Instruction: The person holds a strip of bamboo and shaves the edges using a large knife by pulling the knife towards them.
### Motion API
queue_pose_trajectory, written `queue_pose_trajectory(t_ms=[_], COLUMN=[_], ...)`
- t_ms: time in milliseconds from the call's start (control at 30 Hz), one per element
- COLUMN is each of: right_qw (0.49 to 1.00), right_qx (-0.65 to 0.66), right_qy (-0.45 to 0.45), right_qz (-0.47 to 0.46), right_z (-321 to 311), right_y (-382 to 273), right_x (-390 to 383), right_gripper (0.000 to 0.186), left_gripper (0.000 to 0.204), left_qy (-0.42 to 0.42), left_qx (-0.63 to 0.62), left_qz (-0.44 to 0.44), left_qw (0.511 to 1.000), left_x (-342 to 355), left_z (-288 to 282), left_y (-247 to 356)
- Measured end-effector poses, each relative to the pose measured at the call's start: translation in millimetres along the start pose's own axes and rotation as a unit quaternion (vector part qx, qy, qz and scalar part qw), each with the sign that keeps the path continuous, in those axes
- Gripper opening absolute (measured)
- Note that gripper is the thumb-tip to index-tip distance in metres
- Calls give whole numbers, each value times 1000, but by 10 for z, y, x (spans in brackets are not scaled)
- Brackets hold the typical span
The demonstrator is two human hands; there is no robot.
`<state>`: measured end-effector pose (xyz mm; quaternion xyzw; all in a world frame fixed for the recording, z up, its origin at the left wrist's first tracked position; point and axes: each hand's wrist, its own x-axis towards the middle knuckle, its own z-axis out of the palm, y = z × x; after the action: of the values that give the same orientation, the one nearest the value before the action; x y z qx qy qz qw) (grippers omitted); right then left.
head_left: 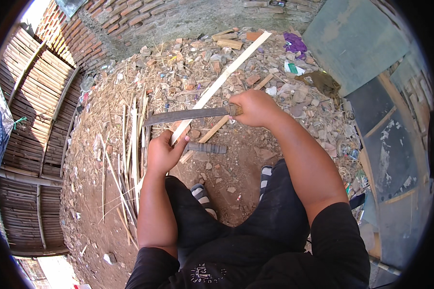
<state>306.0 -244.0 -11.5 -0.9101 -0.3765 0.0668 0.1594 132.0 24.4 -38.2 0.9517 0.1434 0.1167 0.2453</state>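
In my right hand (256, 108) is the wooden handle of a machete (190, 115), its dark blade reaching left across a long pale bamboo strip (226, 72). My left hand (165, 151) grips the strip's near end, with the thumb out along its side. From there the strip slants away to the upper right. The blade crosses over the strip just beyond my left hand; whether it presses into it I cannot tell. Below the blade, a short, dark ridged piece (206, 147) lies on the ground by a narrow wooden stick (214, 129).
Several thin bamboo strips (132, 139) lie left of my left hand. Rubble and scraps cover the ground toward a brick wall (130, 19). A woven bamboo panel (43, 91) stands left, grey boards (357, 41) right. A purple cloth (295, 44) lies far right.
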Motion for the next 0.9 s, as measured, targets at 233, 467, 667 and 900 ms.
queue_pose_trajectory(t_ms=[233, 467, 667, 900], right_qw=[995, 978, 981, 998], right_qx=[57, 85, 76, 36], right_qy=[64, 128, 157, 59], right_qz=[43, 143, 86, 0], right_z=[-83, -132, 64, 77], right_y=[328, 353, 369, 90], right_x=[-45, -45, 40, 43], right_gripper=[42, 45, 43, 38], left_gripper=[47, 46, 46, 43], left_qy=[7, 17, 24, 22], left_qx=[-11, -19, -33, -21], left_qz=[7, 4, 2, 2], left_qw=[1000, 1000, 999, 1000], left_x=[1, 3, 14, 11], left_z=[-25, -6, -13, -4], left_y=[-45, -79, -52, -40])
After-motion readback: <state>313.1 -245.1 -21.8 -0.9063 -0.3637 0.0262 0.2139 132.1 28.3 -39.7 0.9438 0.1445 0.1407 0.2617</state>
